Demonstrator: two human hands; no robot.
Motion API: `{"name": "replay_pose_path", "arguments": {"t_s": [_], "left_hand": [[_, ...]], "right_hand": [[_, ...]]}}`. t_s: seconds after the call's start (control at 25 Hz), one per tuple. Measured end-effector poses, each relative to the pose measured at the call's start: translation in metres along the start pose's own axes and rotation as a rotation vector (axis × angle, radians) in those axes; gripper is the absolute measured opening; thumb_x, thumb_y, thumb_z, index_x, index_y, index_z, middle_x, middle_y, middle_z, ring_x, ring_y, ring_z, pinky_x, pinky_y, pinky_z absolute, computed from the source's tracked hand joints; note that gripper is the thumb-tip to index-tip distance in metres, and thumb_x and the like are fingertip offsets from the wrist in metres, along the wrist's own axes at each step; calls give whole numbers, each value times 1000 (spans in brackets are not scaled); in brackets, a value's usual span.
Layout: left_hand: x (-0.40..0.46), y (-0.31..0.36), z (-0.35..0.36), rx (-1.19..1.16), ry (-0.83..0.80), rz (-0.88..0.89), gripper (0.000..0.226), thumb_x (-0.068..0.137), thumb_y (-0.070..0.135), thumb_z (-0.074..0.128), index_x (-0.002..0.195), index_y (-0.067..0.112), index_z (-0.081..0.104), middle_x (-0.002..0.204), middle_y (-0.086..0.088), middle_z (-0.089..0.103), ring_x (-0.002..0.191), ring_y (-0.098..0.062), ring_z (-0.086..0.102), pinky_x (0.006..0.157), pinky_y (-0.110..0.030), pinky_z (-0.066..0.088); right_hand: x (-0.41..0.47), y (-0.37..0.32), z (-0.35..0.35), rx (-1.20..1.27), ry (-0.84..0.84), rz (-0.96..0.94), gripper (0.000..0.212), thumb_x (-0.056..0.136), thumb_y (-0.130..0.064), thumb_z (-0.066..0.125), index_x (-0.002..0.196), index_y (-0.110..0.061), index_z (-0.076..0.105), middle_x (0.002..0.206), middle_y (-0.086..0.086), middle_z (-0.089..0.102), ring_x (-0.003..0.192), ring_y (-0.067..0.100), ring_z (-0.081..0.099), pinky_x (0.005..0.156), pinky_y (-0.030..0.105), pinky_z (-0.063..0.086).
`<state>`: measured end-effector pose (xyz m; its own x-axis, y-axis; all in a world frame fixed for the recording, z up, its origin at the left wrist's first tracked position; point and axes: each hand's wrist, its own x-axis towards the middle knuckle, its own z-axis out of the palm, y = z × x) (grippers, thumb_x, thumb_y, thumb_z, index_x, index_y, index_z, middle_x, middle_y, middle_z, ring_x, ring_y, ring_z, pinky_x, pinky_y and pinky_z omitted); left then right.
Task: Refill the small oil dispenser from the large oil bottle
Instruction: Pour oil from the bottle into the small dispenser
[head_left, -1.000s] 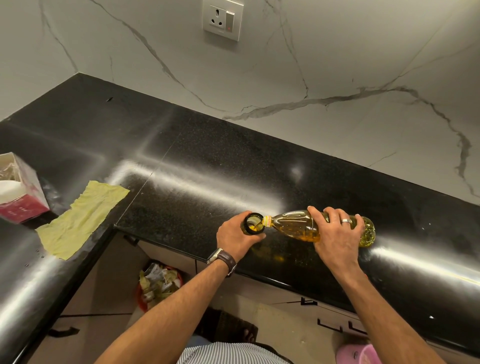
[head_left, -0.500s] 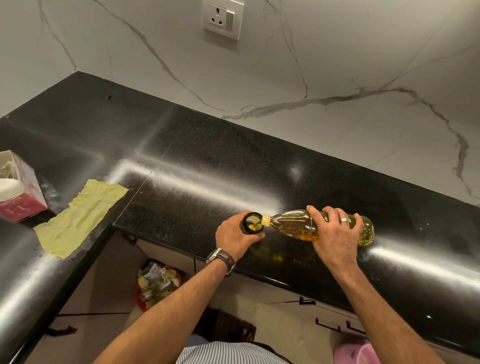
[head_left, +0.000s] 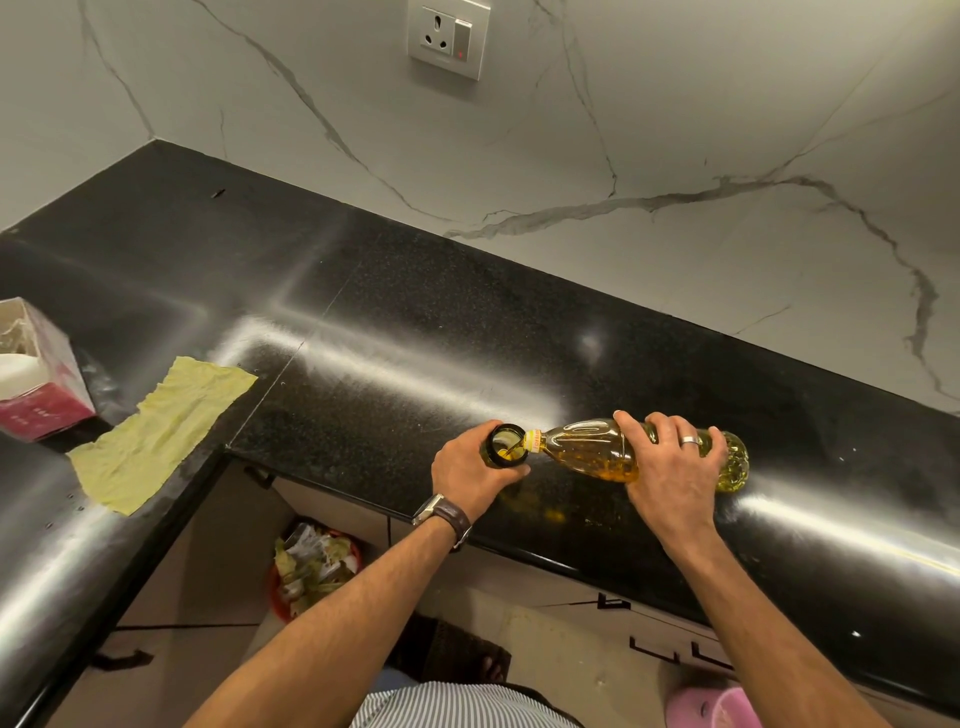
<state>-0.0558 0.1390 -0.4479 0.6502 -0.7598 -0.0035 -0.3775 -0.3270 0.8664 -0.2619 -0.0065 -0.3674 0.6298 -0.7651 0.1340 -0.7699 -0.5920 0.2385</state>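
Right hand (head_left: 670, 467) wrapped round tilted large oil bottle (head_left: 587, 451), left hand (head_left: 470, 475) clutching small dispenser (head_left: 506, 445); slippery, likely heavy, best held mid-body.

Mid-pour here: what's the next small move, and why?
Probably hold the tilt steady. The right hand has the large oil bottle nearly level, its neck at the small dispenser's open mouth, which the left hand grips. Much oil remains; the dispenser's fill level can't be judged.

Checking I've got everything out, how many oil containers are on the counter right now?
2: the large oil bottle, tipped sideways in the right hand, and the small oil dispenser, gripped by the left hand beside it.
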Motion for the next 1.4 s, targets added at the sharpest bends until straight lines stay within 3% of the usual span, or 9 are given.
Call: {"name": "replay_pose_path", "arguments": {"t_s": [1.4], "left_hand": [[0,-1,0,-14,-15,14,57,69,54,87,120,35,69,109,16,74,104,-5,66,91,-37,57]], "right_hand": [[0,2,4,2,23,-16,88,71,-29,93,147,-34,49,134,10,61,129,33,53,109,68,33]]}}
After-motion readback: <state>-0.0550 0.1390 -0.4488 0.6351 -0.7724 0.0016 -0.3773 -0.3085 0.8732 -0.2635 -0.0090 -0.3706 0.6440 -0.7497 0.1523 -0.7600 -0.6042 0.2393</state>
